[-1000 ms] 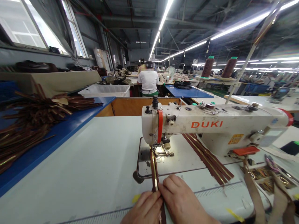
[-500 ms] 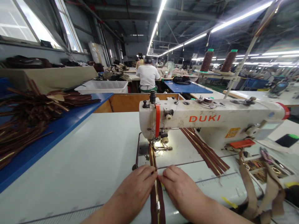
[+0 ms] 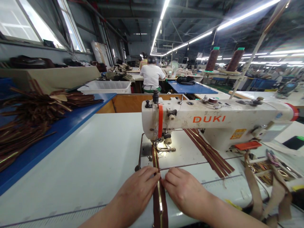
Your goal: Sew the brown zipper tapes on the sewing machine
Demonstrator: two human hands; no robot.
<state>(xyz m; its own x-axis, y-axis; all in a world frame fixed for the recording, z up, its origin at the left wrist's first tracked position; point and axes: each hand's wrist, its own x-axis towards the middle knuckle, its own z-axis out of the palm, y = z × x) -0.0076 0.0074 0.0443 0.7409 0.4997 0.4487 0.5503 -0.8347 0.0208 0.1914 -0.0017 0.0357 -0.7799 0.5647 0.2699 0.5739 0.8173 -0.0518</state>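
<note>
The person's left hand [image 3: 137, 193] pinches the left edge of a long brown fabric strip with gold-coloured zipper teeth [image 3: 163, 218], and the right hand [image 3: 186, 191] has its fingers closed on the right edge. The hands have moved farther along the strip, toward the sewing machine, and now sit apart on either side of it. That leaves the teeth and a shiny metal slider [image 3: 161, 208] exposed on the near side of the fingers. The new hold seems to give closer control of the stretch leading to the stitching area.

The strip runs from the near edge up to the needle area of an off-white sewing machine with orange lettering [image 3: 237, 115], on a pale green bench [image 3: 114, 142]. Right of the needle, more brown zipper strips [image 3: 213, 158] extend from under the machine's arm. Farther left, a heap of brown strips [image 3: 35, 110] lies on a blue bench [image 3: 71, 122].
</note>
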